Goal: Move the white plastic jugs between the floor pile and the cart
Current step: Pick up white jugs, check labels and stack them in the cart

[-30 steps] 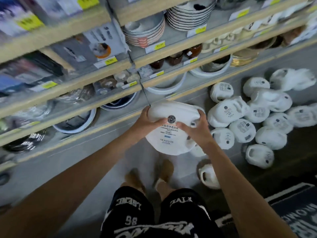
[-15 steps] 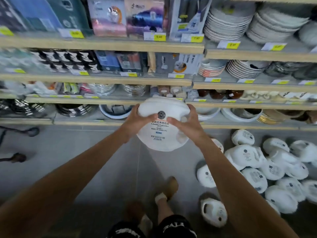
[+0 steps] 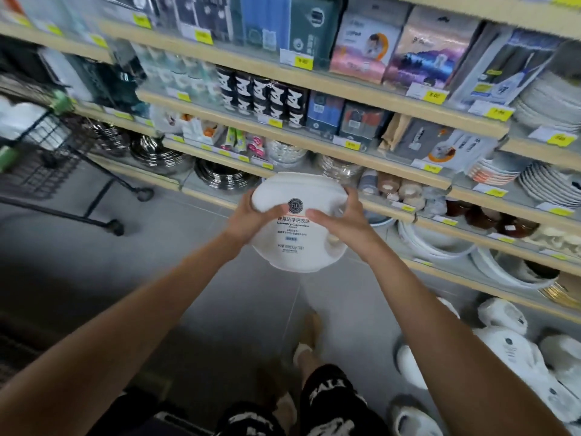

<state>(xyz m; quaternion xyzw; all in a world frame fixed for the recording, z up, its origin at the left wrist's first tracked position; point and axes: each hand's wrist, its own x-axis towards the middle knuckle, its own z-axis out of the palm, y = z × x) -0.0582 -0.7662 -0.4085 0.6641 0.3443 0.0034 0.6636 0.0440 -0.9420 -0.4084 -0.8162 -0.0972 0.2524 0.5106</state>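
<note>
I have one white jug (image 3: pixel 295 247) up in front of me at chest height, over the grey floor (image 3: pixel 204 294) and in front of the lower shelves (image 3: pixel 314 81), its printed label facing the camera. My left hand (image 3: pixel 248 220) grips its left side with the thumb curled over the front, and my right hand (image 3: pixel 342 225) clasps the right side the same way, so both are full of this jug. The floor pile (image 3: pixel 515 350) of matching white jugs lies at lower right, well apart from the black wire cart (image 3: pixel 37 171) at far left, where something white shows inside, too blurred to name
</note>
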